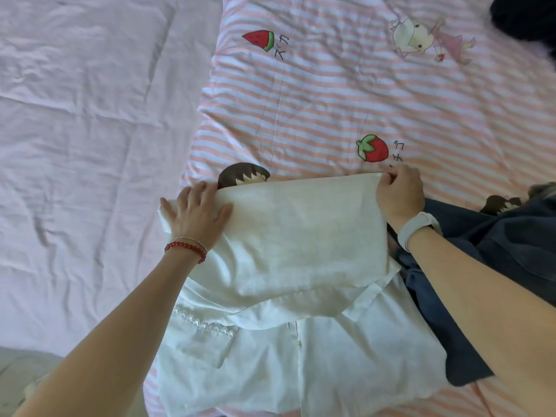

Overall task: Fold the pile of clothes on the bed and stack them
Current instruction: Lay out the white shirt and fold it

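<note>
White cotton shirt (288,236), partly folded, on pink-striped quilt (331,100): my left hand (197,213) presses flat on its left edge; my right hand (398,195) pinches its far right corner.

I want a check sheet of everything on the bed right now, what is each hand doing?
Surface: striped quilt with fruit and cartoon prints, over a pale pink sheet.
Job's things: white shirt partly folded, top part turned over; dark blue garment beside it on the right.
Clutter: a black thing at the far right corner, unclear what.
Grips: left hand presses flat on the shirt's fold; right hand pinches its far corner.
Cables: nothing seen.
Surroundings: nothing seen beyond the bed.
</note>
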A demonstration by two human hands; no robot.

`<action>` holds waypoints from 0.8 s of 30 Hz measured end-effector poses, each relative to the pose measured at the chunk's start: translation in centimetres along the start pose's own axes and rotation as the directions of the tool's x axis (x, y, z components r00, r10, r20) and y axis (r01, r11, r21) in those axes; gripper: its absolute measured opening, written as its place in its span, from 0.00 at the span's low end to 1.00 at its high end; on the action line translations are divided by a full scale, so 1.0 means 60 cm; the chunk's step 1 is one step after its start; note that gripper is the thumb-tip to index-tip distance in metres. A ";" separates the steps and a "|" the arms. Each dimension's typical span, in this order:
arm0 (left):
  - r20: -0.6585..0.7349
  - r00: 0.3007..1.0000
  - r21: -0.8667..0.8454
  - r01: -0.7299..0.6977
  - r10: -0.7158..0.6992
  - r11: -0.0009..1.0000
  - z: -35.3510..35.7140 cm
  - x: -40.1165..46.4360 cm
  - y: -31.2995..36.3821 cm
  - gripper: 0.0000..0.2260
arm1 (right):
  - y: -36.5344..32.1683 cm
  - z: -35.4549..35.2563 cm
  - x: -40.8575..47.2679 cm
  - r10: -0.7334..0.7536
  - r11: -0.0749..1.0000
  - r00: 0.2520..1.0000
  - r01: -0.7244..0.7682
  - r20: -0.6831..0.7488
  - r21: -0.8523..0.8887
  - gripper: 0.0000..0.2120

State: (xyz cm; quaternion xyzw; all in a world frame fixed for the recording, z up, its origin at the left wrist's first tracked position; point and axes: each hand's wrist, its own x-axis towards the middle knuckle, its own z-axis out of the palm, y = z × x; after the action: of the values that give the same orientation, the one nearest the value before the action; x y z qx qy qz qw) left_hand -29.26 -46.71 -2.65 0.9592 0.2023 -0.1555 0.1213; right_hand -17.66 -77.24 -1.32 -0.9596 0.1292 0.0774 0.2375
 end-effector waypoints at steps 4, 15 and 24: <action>-0.028 1.000 -0.005 0.012 -0.012 1.000 -0.025 0.013 -0.019 0.17 | -0.015 0.005 0.002 -0.518 0.832 0.846 0.533 0.129 -0.151 0.13; 0.183 0.977 -0.323 0.164 -0.108 0.932 -0.065 0.005 -0.091 0.30 | -0.041 -0.005 0.001 -0.415 0.833 0.780 0.533 0.469 -0.148 0.15; 0.017 0.998 -0.244 0.064 -0.062 0.968 -0.086 0.037 -0.081 0.18 | -0.035 -0.003 0.007 -0.364 0.859 0.843 0.468 0.397 -0.207 0.09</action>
State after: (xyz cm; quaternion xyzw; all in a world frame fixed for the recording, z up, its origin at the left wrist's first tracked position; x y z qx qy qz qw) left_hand -28.11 -40.12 0.48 0.9294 0.2497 -0.1378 0.2344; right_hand -16.64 -75.64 -0.37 -0.9602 -0.1411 0.2083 0.1210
